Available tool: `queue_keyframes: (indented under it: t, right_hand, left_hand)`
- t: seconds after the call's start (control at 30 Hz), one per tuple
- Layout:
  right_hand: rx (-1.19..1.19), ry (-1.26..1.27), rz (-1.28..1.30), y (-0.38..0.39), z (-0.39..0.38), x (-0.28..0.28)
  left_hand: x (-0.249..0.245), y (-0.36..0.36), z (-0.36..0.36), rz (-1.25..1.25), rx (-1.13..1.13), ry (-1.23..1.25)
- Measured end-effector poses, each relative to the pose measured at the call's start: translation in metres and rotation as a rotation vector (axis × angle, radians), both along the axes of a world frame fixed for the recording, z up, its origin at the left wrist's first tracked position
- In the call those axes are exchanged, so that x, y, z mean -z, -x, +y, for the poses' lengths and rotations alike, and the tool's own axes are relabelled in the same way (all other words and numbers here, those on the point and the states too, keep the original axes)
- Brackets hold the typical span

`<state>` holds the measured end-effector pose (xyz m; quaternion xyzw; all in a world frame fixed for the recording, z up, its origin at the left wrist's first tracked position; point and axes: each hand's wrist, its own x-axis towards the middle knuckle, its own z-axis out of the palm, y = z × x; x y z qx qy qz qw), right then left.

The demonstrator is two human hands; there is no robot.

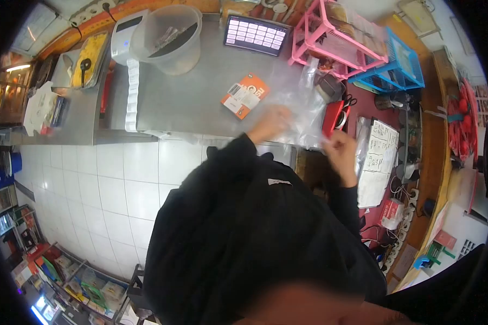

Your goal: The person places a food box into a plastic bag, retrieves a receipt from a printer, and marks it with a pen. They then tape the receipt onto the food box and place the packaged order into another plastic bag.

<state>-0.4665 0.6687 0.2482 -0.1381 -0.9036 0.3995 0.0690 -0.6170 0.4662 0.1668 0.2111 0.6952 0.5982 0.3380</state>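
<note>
Smeared by motion, my left hand (271, 122) is over the near edge of a clear plastic bag (301, 105) on the metal counter. The fingers of my right hand (340, 147) are bent together in a pinch, just below a red tape dispenser (335, 116); what they hold is too small to make out. An orange-and-white packet (245, 96) with a barcode label lies flat to the left of the bag. Scissors (350, 101) rest beside the dispenser.
On the metal counter (173, 108) stand a clear plastic bucket (192, 51), a label printer (126, 40) with a hanging label strip (132, 97), and a tablet (256, 35). Pink baskets (339, 40) and a blue basket (401, 70) are at the back right. A written-on whiteboard (378, 162) lies to the right.
</note>
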Motion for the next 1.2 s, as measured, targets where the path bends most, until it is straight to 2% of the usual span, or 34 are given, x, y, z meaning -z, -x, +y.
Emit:
queue_keyframes:
  t: [0.03,0.07,0.13,0.17,0.23,0.3,0.37,0.4,0.5,0.53,0.6,0.67,0.7,0.77,0.8,0.9,0.93,0.97,1.0,1.03,1.07,1.17,1.2]
  right_hand:
    - [0.069,-0.090,0.023,-0.009,0.008,0.006]
    - [0.092,-0.133,0.053,-0.013,0.006,0.009]
    - [0.128,-0.231,0.119,-0.015,0.005,0.011]
    - [0.165,-0.185,0.160,-0.011,0.000,0.013]
    - [0.243,-0.088,0.245,0.002,-0.011,0.022]
    - [0.251,-0.067,0.183,0.000,0.006,0.067]
    - [0.256,0.048,0.165,0.008,0.009,0.093]
    - [0.267,0.155,0.181,0.017,-0.004,0.100]
    - [0.328,0.567,0.200,0.027,-0.052,0.087]
    - [0.421,0.869,0.117,0.028,-0.072,0.071]
    - [0.322,0.847,-0.012,0.021,-0.082,0.063]
    - [0.282,0.776,-0.082,0.017,-0.086,0.046]
    - [0.212,0.666,-0.110,0.015,-0.088,0.033]
    - [0.085,0.447,-0.163,0.001,-0.094,0.015]
    - [0.051,0.344,-0.224,-0.010,-0.091,0.025]
    - [0.145,0.554,-0.110,-0.025,-0.078,0.008]
    - [0.150,0.558,-0.075,-0.041,-0.044,0.038]
    - [0.266,0.458,-0.010,-0.040,-0.029,0.033]
    - [0.322,0.094,0.052,-0.033,-0.021,0.013]
    - [0.326,-0.202,0.214,-0.028,-0.007,0.016]
    - [0.328,-0.573,0.317,-0.011,-0.014,-0.011]
    - [0.188,-0.503,0.462,0.040,-0.049,-0.026]
    - [0.166,-0.469,0.433,0.052,-0.058,-0.025]
  left_hand:
    - [0.054,0.021,-0.008,0.252,-0.091,-0.002]
    - [0.075,0.016,-0.006,0.215,-0.200,-0.054]
    - [0.080,0.010,0.006,0.142,-0.428,-0.168]
    - [0.082,0.006,0.009,0.159,-0.506,-0.135]
    - [0.051,-0.005,0.009,0.198,-0.657,-0.065]
    - [0.075,-0.002,0.025,0.559,-0.633,-0.234]
    - [0.092,-0.018,0.049,0.582,-0.499,-0.301]
    - [0.096,-0.032,0.064,0.429,-0.372,-0.285]
    - [0.147,-0.041,0.111,0.721,-0.206,-0.142]
    - [0.147,-0.025,0.108,0.681,-0.118,-0.021]
    - [0.147,0.026,0.098,0.597,0.067,0.222]
    - [0.203,0.041,0.118,0.500,-0.056,0.166]
    - [0.204,0.049,0.113,0.541,-0.094,0.240]
    - [0.197,0.072,0.085,0.601,-0.184,0.391]
    - [0.199,0.083,0.069,0.608,-0.232,0.430]
    - [0.149,0.110,0.042,0.630,-0.398,0.391]
    - [0.123,0.111,0.037,0.624,-0.442,0.337]
    - [0.090,0.106,0.034,0.608,-0.470,0.268]
    - [0.058,0.096,0.035,0.602,-0.481,0.213]
    - [0.026,0.087,0.036,0.596,-0.490,0.159]
    - [0.001,0.078,0.042,0.591,-0.505,0.096]
    - [-0.056,0.027,0.071,0.858,-0.283,-0.154]
    - [-0.060,0.023,0.076,0.901,-0.314,-0.218]
